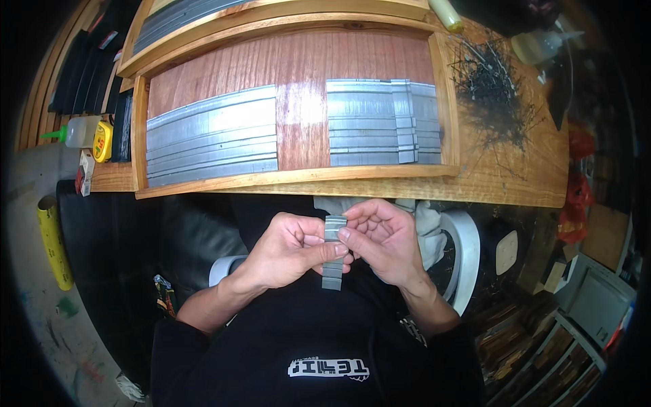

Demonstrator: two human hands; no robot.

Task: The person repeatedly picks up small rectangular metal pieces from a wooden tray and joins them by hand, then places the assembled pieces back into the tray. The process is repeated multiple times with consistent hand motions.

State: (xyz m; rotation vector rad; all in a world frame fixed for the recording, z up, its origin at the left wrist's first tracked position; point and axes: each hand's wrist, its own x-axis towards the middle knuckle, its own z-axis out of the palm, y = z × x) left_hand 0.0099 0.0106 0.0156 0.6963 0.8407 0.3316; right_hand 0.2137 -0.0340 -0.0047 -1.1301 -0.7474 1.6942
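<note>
Above my lap I hold a short grey strip (332,272) made of joined segments, roughly upright in the picture. My left hand (287,252) pinches its middle from the left, thumb laid across the front. From the right, my right hand (384,245) grips the upper part between thumb and fingers. Parts of the strip are hidden by both thumbs. Beyond my hands, a shallow wooden tray (291,178) holds a wide block of grey flat strips (211,146) at left and a narrower block of grey strips (363,125) at right, with a segmented strip lying across the latter.
A second tray (271,16) stands behind the first. At the table's right lie a heap of thin dark wires (487,73) and a squeeze bottle (534,46). A green-tipped bottle (81,132) and a yellow container (102,141) stand left. A white curved chair arm (466,261) is at my right.
</note>
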